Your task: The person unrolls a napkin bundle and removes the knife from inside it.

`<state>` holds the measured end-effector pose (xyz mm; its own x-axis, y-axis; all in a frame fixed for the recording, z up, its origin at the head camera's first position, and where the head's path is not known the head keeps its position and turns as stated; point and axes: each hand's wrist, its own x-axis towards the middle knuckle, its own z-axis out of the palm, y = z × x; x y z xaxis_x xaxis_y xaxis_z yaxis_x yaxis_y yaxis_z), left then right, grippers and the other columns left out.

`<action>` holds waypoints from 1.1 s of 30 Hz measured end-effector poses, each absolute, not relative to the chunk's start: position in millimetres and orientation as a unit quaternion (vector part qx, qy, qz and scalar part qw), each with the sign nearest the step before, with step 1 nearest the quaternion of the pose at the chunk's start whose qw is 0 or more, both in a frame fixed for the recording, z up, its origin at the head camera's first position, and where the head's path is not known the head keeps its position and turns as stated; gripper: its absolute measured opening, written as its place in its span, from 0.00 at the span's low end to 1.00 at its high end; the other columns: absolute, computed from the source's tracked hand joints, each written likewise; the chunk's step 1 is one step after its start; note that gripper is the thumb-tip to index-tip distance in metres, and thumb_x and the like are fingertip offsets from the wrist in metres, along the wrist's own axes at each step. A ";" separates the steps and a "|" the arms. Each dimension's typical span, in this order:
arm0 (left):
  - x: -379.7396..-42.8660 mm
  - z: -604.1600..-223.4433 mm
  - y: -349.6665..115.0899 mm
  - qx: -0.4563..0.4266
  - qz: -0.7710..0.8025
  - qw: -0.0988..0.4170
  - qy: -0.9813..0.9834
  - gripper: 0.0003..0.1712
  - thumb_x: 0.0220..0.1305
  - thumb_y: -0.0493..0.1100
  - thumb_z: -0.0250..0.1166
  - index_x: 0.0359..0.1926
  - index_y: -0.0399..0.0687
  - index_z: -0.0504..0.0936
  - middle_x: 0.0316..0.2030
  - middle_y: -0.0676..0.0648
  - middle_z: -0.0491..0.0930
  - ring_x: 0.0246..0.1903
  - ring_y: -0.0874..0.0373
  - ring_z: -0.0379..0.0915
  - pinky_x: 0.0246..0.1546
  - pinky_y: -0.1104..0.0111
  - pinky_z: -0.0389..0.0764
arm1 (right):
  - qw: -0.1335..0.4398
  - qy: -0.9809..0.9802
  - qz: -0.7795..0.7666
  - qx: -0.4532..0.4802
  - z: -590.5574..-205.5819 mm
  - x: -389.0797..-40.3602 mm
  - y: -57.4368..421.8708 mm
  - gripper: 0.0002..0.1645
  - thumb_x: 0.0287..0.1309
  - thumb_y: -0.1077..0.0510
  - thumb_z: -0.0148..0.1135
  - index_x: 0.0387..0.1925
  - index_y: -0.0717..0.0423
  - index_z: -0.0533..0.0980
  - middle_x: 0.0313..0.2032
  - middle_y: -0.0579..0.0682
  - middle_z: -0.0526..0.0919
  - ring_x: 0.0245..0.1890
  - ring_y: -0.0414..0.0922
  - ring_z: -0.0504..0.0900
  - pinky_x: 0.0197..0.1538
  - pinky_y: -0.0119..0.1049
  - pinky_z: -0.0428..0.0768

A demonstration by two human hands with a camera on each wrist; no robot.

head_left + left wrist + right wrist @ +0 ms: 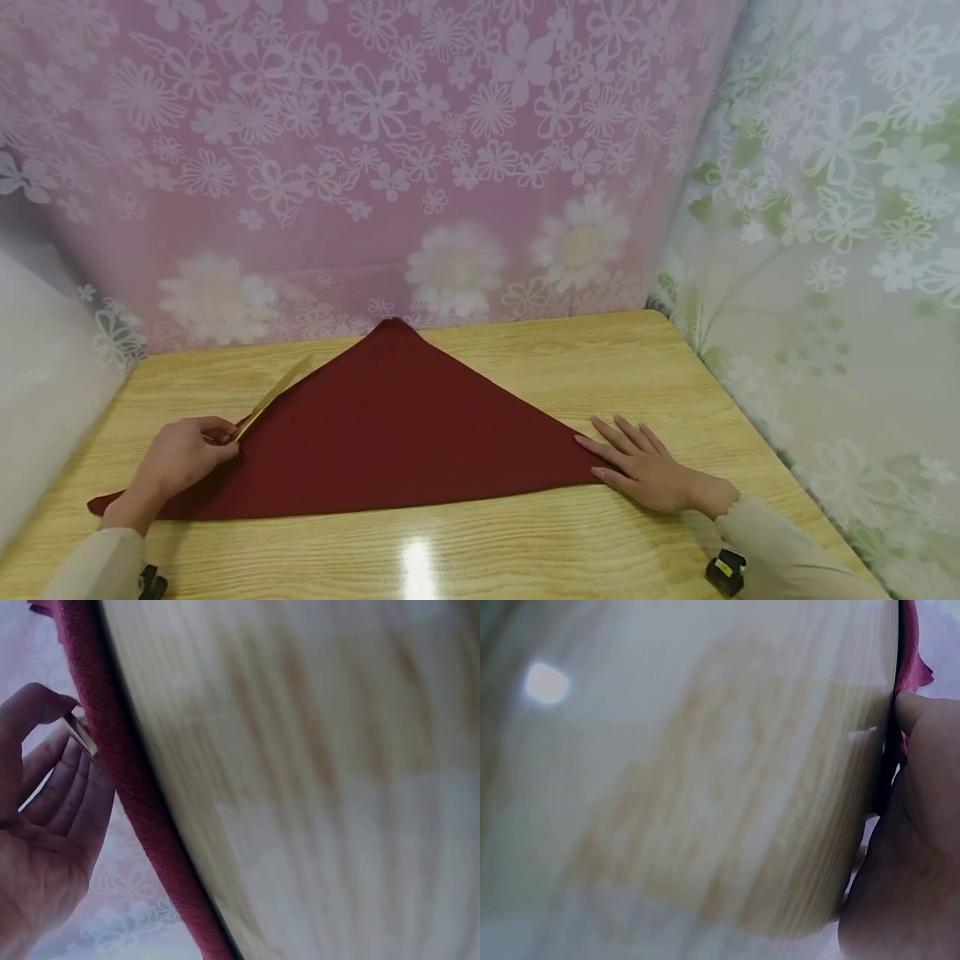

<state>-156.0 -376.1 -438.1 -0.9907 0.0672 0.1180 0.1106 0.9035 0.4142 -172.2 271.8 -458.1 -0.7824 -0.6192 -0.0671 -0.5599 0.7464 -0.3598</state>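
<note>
A dark red cloth (390, 433) lies as a broad triangle, its peak at the back and its long edge toward me. My left hand (182, 460) is over its left side in the head view, pinching a slim gold-coloured, blade-like tool (272, 398) between thumb and fingers. The tool slants away to the right along the cloth's left edge, narrowing at the far end. In the left wrist view, a short flat piece of the tool (81, 736) shows beside the red edge. My right hand (647, 468) rests with spread fingers on the cloth's right corner.
The wood-grain table (510, 550) carries the cloth. Behind it hangs a pink flowered curtain (337, 250), with a pale flowered sheet (840, 333) along the right and a white one (45, 367) at left. A black device (726, 573) sits at my right wrist.
</note>
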 end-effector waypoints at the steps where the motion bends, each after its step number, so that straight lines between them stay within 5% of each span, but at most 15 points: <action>1: -155.1 -437.2 -376.4 -0.041 -0.219 0.053 -0.973 0.12 0.55 0.42 0.69 0.38 0.38 0.85 0.29 0.49 0.83 0.28 0.54 0.77 0.29 0.58 0.77 | 0.090 0.930 -0.162 -0.317 -458.3 -172.2 271.7 0.31 0.73 0.44 0.43 0.73 0.42 0.56 0.73 0.58 0.47 0.70 0.66 0.40 0.63 0.68 0.37; 14: -146.5 -424.3 -361.4 -0.006 -0.307 0.036 -0.951 0.20 0.61 0.44 0.66 0.48 0.32 0.81 0.34 0.42 0.84 0.26 0.57 0.80 0.25 0.67 0.78 | 0.081 0.928 -0.164 -0.323 -460.6 -173.1 273.0 0.31 0.73 0.46 0.44 0.73 0.43 0.56 0.73 0.59 0.47 0.70 0.66 0.40 0.62 0.69 0.37; 25: -150.2 -418.7 -341.6 -0.037 -0.290 0.023 -0.956 0.20 0.61 0.47 0.68 0.45 0.34 0.83 0.39 0.37 0.83 0.39 0.42 0.80 0.33 0.56 0.81 | 0.083 0.928 -0.164 -0.323 -461.5 -172.5 272.8 0.31 0.73 0.46 0.44 0.73 0.44 0.57 0.73 0.59 0.47 0.70 0.66 0.40 0.62 0.69 0.37; 33: -150.5 -423.3 -339.0 -0.048 -0.287 0.050 -0.956 0.21 0.63 0.48 0.66 0.47 0.34 0.82 0.41 0.36 0.83 0.40 0.41 0.80 0.35 0.53 0.80 | 0.079 0.930 -0.162 -0.320 -463.5 -173.8 274.2 0.31 0.73 0.44 0.44 0.73 0.41 0.56 0.73 0.58 0.48 0.70 0.66 0.40 0.62 0.68 0.37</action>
<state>-150.5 -339.0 -423.3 -0.9904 0.0640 0.1227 0.1210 0.8310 0.5430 -173.8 274.2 -463.5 -0.7829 -0.6207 -0.0437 -0.5693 0.7429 -0.3521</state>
